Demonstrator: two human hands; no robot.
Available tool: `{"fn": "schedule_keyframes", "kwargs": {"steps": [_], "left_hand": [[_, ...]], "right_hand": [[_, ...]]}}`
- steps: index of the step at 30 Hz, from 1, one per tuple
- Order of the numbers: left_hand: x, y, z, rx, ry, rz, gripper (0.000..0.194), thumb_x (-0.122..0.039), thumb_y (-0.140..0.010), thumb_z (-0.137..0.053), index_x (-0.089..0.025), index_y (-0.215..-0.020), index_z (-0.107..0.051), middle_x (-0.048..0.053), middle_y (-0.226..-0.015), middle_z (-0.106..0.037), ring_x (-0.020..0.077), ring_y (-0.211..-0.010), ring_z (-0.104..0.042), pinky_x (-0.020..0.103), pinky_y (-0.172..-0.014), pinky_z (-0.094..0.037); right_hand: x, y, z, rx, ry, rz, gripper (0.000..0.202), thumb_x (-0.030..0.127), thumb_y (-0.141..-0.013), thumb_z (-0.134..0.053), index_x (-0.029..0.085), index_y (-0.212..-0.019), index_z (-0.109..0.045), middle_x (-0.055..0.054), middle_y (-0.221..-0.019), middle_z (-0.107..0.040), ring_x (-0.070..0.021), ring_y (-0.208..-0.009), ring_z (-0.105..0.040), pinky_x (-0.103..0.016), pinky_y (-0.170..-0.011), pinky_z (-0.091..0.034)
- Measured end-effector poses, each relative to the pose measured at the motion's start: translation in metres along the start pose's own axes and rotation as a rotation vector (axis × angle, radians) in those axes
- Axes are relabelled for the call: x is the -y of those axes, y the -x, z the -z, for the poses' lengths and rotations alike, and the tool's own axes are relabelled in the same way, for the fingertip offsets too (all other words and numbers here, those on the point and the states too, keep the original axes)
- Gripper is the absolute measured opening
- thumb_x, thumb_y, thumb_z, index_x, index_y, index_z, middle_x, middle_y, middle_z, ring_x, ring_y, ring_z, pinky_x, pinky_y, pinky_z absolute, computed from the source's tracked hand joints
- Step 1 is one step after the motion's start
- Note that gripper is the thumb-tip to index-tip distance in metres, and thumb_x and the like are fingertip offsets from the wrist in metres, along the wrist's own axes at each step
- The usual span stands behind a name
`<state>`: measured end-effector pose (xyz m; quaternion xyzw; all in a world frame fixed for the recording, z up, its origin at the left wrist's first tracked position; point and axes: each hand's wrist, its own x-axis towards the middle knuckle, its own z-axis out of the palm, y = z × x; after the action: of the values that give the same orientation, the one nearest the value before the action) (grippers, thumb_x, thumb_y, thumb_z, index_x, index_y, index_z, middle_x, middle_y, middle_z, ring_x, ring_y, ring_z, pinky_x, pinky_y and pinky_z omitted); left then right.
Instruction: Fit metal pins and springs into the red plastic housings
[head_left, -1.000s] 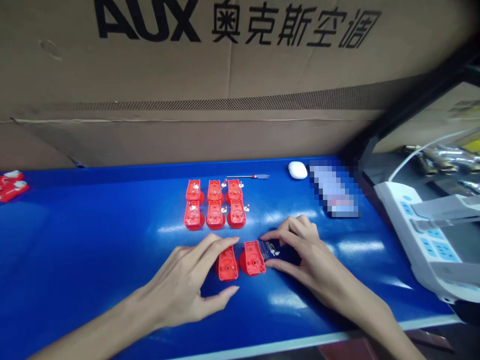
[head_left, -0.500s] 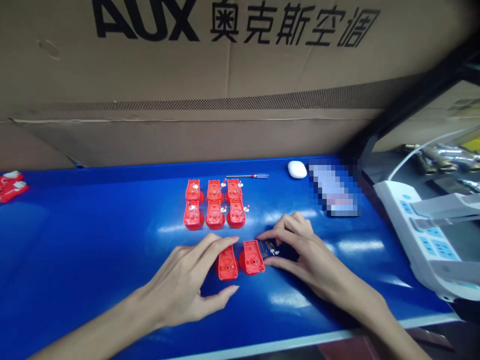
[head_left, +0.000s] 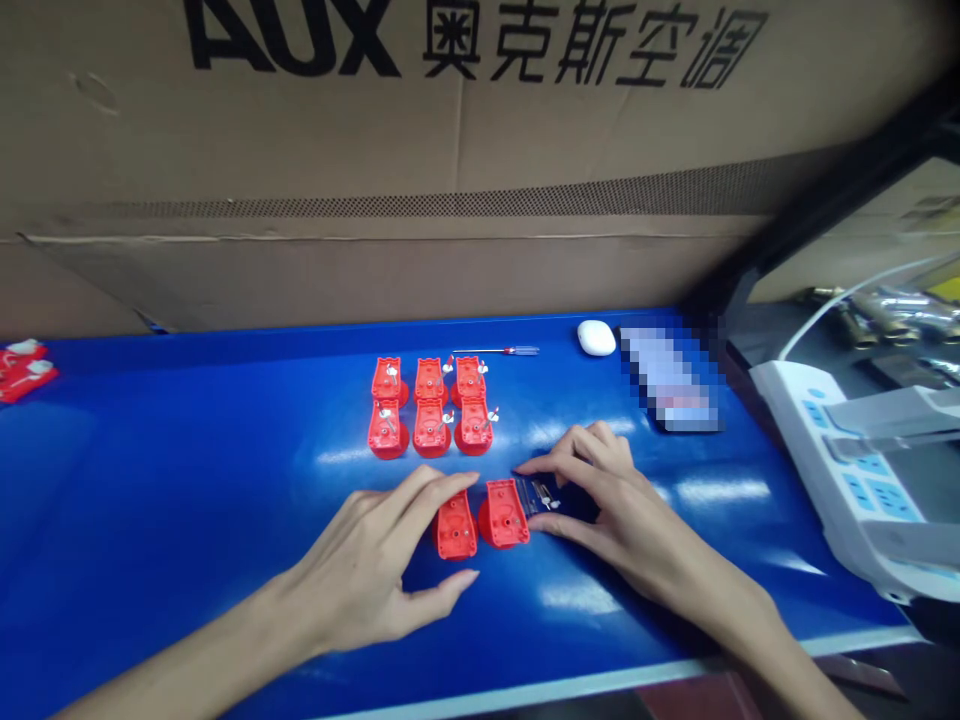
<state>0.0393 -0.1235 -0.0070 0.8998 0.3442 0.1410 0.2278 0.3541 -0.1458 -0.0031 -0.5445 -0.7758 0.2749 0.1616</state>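
Two red plastic housings lie side by side on the blue table in front of me. My left hand point(head_left: 375, 560) is open around the left red housing point(head_left: 455, 528). Its index finger lies along the top end of that housing, and its thumb is apart below. Beside the right red housing point(head_left: 506, 515), my right hand point(head_left: 600, 490) is open, with thumb and index finger spread near its right edge. Small white and metal parts point(head_left: 551, 500) lie on the table between those fingers. Whether the fingertips touch the right housing, I cannot tell.
Several more red housings point(head_left: 431, 425) with small metal and white parts stand in two rows behind. Beyond them are a screwdriver point(head_left: 517, 351), a white rounded case point(head_left: 596, 338) and a blurred-out phone point(head_left: 671, 380). A white power strip point(head_left: 847, 480) is at the right; red pieces point(head_left: 26, 372) lie far left.
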Motion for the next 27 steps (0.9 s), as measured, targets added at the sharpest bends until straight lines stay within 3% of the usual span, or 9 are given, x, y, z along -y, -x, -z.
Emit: {"fn": "schedule_keyframes", "kwargs": {"steps": [10, 20, 27], "left_hand": [[-0.0009, -0.0005, 0.0009, 0.000, -0.008, 0.001, 0.077, -0.044, -0.098, -0.075, -0.030, -0.164, -0.037, 0.011, -0.143, -0.070, 0.0271, -0.104, -0.081, 0.039, -0.083, -0.066], [-0.0010, -0.0002, 0.0011, 0.000, -0.007, -0.006, 0.077, -0.044, -0.099, -0.074, -0.030, -0.164, -0.036, 0.011, -0.144, -0.070, 0.0282, -0.103, -0.082, 0.042, -0.081, -0.067], [-0.0004, 0.0011, 0.0014, -0.008, 0.025, 0.000, 0.080, -0.044, -0.097, -0.076, -0.029, -0.165, -0.037, 0.013, -0.146, -0.067, 0.0277, -0.104, -0.081, 0.040, -0.083, -0.067]], "right_hand": [[-0.0032, 0.0030, -0.0076, -0.020, 0.021, -0.013, 0.031, 0.049, -0.103, -0.072, 0.038, -0.132, -0.073, -0.007, -0.117, -0.062, -0.0317, -0.114, -0.054, -0.060, -0.109, -0.047], [-0.0010, 0.0016, -0.0046, 0.000, 0.016, 0.001, 0.028, 0.048, -0.105, -0.070, 0.038, -0.131, -0.072, -0.005, -0.116, -0.061, -0.0296, -0.113, -0.054, -0.059, -0.115, -0.041], [-0.0005, 0.0033, -0.0015, -0.054, -0.033, 0.023, 0.029, 0.047, -0.104, -0.072, 0.038, -0.131, -0.072, -0.003, -0.111, -0.062, -0.0272, -0.108, -0.055, -0.052, -0.107, -0.043]]}}
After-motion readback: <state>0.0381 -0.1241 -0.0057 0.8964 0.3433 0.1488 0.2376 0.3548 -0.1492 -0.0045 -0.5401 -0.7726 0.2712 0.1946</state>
